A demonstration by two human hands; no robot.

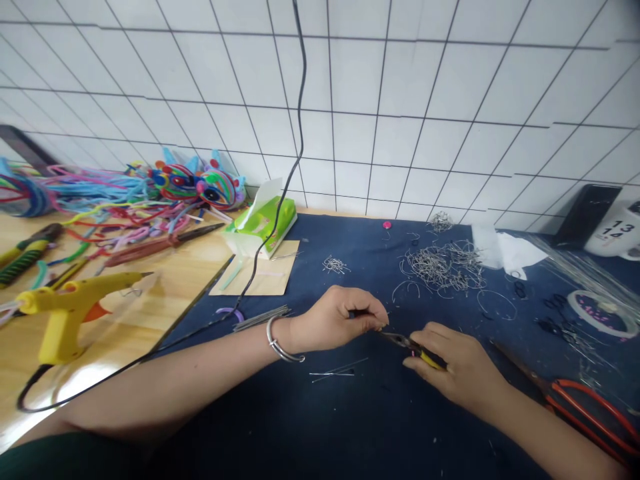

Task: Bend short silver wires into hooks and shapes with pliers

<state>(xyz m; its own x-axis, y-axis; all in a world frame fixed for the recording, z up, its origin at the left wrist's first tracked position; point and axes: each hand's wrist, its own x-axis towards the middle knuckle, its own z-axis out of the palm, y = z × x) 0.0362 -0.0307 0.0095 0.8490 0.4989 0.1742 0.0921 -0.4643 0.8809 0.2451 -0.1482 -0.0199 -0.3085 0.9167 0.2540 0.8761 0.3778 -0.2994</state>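
My right hand is wrapped round small pliers with yellow and dark handles, their jaws pointing left. The plier tips meet the fingertips of my left hand, which wears a silver bangle and is closed in a pinch. What the left fingers hold is too small to make out. Below them, a few straight wires lie crossed on the dark blue cloth. Beyond my hands are a small pile of short wire pieces and a larger tangle of bent wires.
Red-handled scissors lie at right, near a round white-rimmed container and long wires. At left are a yellow glue gun, a tissue pack and colourful pipe cleaners. A black cable hangs before the tiled wall.
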